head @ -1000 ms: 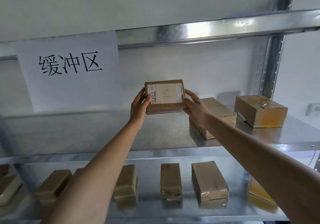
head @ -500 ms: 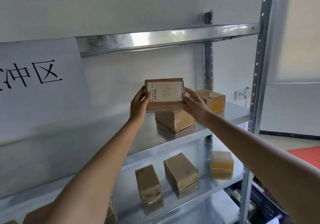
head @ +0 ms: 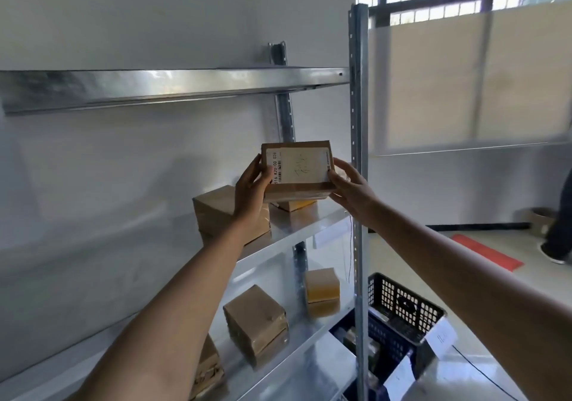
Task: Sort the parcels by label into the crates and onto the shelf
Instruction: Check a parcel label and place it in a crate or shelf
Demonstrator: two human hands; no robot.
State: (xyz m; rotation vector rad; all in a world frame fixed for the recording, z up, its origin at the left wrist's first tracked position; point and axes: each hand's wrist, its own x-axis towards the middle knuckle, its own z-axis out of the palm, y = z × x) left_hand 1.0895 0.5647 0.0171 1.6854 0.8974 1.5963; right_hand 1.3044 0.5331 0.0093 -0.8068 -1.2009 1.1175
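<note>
Label-reading step, judging by the raised parcel (head: 297, 170), clamped between left hand (head: 251, 190) and right hand (head: 351, 187). Next, probably: choosing black crate (head: 405, 311) below the right hand, or shelf (head: 306, 219) just beneath.

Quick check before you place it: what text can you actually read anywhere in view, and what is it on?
"516 K20-00 028": printed sideways on the white label of the held parcel.
Handwriting mid-label: too scrawled to read.
Small print and barcode beside the number: too small.
Paper tags on the black crate: too blurred.
</note>
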